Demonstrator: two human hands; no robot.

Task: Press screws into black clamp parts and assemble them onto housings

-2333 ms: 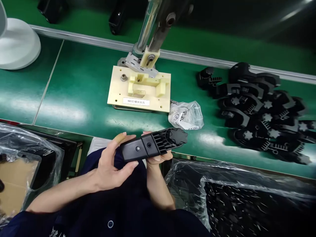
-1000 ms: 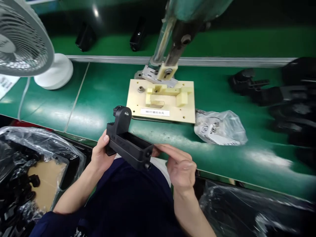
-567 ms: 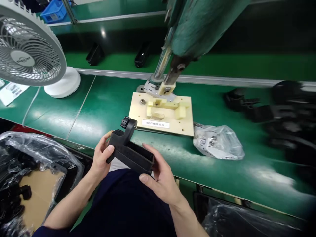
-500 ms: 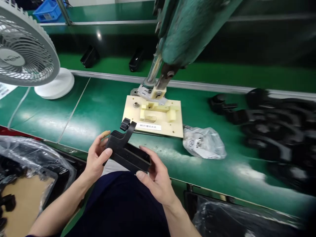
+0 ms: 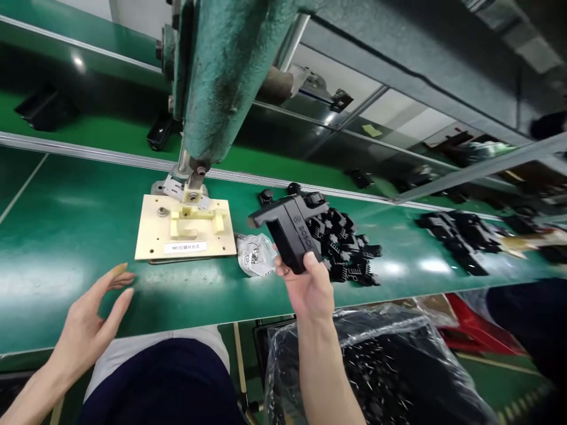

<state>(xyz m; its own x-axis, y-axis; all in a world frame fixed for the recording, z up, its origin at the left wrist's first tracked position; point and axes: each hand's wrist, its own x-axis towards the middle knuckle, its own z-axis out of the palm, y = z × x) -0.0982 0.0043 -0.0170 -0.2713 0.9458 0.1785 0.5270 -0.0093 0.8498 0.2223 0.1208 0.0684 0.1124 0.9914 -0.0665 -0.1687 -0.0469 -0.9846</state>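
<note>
In my right hand (image 5: pixel 308 280) is a black plastic housing (image 5: pixel 295 227) with BOSCH lettering on its side, gripped at its lower end and lifted above the bench. My left hand (image 5: pixel 95 316) is empty, thumb and fingers apart, over the front edge of the green bench. Between the hands and farther back, a cream fixture plate (image 5: pixel 146 230) with raised yellowish blocks lies under the green press arm (image 5: pixel 221 82). A clear plastic bag (image 5: pixel 256 255) sits at the plate's right, close to the housing. Behind the housing is a pile of small black parts (image 5: pixel 349 242).
More black parts (image 5: pixel 460 236) lie farther right on the bench, near another person's sleeve (image 5: pixel 527 313). A plastic-lined bin (image 5: pixel 390 378) of dark parts stands below the bench edge. On the back ledge rest black housings (image 5: pixel 44 109). A metal rail (image 5: pixel 101 156) runs behind the bench.
My left hand has let go of the black housing. My right hand has carried it to the right and turned it, so its lettered side shows. The view has swung right.
</note>
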